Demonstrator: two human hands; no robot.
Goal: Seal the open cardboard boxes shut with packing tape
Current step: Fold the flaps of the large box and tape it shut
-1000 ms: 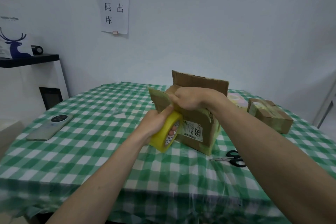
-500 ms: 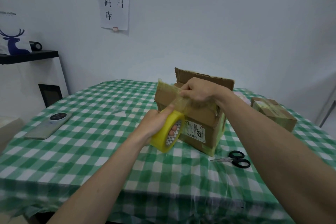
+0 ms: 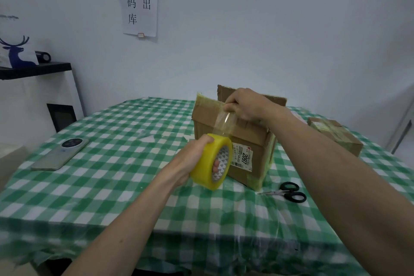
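Observation:
An open cardboard box [image 3: 248,139] with a white shipping label stands in the middle of the table, its back flap upright. My left hand [image 3: 190,159] grips a yellow roll of packing tape [image 3: 211,161] in front of the box, fingers through its core. A clear strip of tape [image 3: 224,122] runs from the roll up to the box's top edge. My right hand [image 3: 244,104] pinches the strip's free end there, over the near flap.
Black-handled scissors [image 3: 289,191] lie right of the box on the green checked tablecloth [image 3: 125,177]. A smaller taped cardboard box [image 3: 336,134] sits at the far right. A phone [image 3: 60,153] lies at the left. A black-topped cabinet [image 3: 38,94] stands beyond the table's left side.
My right hand has drawn the tape end up and away from the roll, lengthening the clear strip to the box's top edge. The left hand holds the roll lower.

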